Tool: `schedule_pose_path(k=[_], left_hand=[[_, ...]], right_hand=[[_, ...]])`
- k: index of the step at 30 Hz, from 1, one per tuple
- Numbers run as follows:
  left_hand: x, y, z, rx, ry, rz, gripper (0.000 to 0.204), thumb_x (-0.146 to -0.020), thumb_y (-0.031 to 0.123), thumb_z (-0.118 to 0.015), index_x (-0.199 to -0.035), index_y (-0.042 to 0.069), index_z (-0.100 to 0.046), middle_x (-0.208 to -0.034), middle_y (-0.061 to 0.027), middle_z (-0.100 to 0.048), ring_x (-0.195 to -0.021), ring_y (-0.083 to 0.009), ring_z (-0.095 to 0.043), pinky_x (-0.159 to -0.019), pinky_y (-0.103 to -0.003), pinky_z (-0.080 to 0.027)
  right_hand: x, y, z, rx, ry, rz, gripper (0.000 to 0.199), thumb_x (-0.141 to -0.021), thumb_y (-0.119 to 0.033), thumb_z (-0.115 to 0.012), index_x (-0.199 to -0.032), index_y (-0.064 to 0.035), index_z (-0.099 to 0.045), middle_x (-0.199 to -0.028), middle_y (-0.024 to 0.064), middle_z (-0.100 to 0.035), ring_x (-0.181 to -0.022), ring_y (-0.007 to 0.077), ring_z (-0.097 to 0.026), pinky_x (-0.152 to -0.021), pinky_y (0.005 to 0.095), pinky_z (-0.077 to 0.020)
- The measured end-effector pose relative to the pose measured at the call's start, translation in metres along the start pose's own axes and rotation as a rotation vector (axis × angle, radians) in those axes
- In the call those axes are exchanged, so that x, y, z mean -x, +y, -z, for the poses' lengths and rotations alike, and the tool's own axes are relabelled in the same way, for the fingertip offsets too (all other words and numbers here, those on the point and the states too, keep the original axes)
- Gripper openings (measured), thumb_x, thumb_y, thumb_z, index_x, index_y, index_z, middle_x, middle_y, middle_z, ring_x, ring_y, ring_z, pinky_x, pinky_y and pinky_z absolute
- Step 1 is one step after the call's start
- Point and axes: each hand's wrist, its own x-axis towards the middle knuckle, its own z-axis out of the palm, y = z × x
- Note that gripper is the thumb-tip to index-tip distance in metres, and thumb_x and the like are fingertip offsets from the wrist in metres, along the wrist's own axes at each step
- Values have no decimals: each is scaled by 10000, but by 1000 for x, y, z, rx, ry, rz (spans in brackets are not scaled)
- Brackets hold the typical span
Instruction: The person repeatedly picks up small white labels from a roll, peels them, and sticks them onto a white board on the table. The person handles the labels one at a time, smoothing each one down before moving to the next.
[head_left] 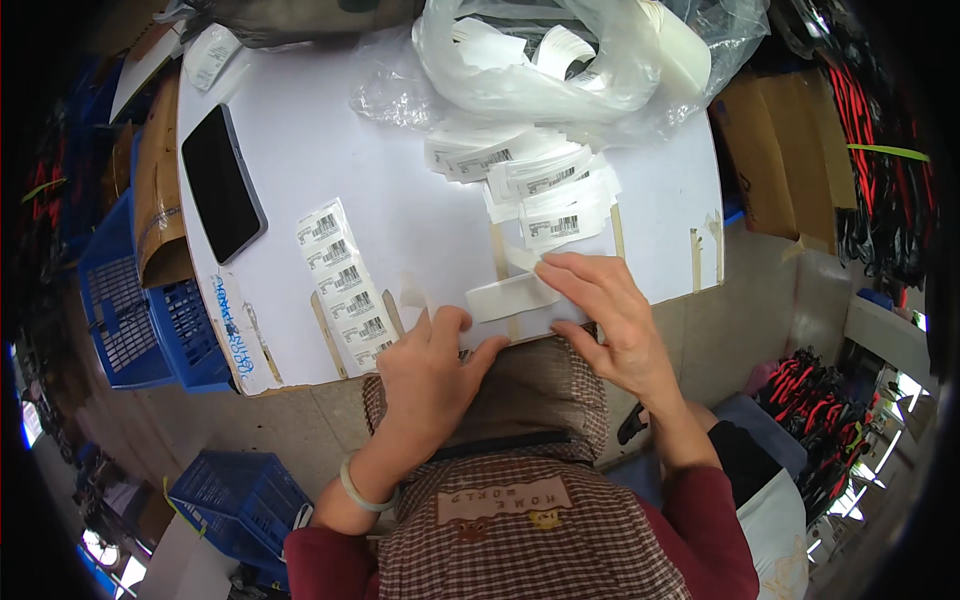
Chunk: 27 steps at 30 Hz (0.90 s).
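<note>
A blank white paper strip [513, 297] lies at the near edge of the white table, between my two hands. My right hand [615, 325] is over its right end, with the fingertips on the paper and the thumb lower, by the table edge. My left hand [425, 375] is at the strip's left end, its index finger and thumb apart and nothing visible between them. Just beyond is a loose pile of barcode labels [550, 190], fanned out in overlapping layers. Left of my left hand lies a long sheet of barcode labels [345, 285], reaching the near edge.
A dark phone [222, 185] lies at the table's left side. At the back stands a clear plastic bag [440, 60] with white label rolls. Blue crates [240, 505] and a cardboard box [790, 150] stand around the table. Red and black goods hang at the right.
</note>
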Motion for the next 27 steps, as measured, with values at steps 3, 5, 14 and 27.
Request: schedule_pose_path(k=[3, 5, 14, 27], left_hand=[[-1, -2, -6, -21, 65, -46, 330, -732, 213, -854, -869, 54, -600, -696, -92, -620, -526, -217, -591, -485, -325, -467], [-1, -6, -8, -20, 74, -52, 325, -740, 209, -848, -876, 59, -594, -712, -89, -623, -524, -222, -592, -482, -331, -468], [-5, -14, -6, 51, 49, -82, 298, -756, 187, -837, -902, 58, -611, -731, -104, -641, -543, -228, -624, -470, -321, -474], [-35, -14, 14, 190, -256, 229, 298, -850, 233, -728, -688, -11, -677, -494, -98, -560, -430, -164, -558, -448, -283, -403]], right_hand=[[-8, 4, -1, 40, -36, 47, 592, -713, 64, -680, -1278, -104, -635, -1156, 85, -629, -930, 273, -573, -784, 362, -527], [-11, 7, -2, 68, -62, 66, 584, -727, 67, -658, -1283, -110, -635, -1111, 73, -641, -873, 256, -563, -746, 352, -529], [-15, 12, -4, 88, -62, 124, 577, -719, 80, -637, -1270, -91, -638, -1044, 63, -649, -821, 228, -557, -680, 333, -520], [-17, -11, -6, -499, -135, -514, 60, -870, -26, -667, -867, 8, -618, -756, 84, -669, -593, 94, -580, -539, 253, -447]])
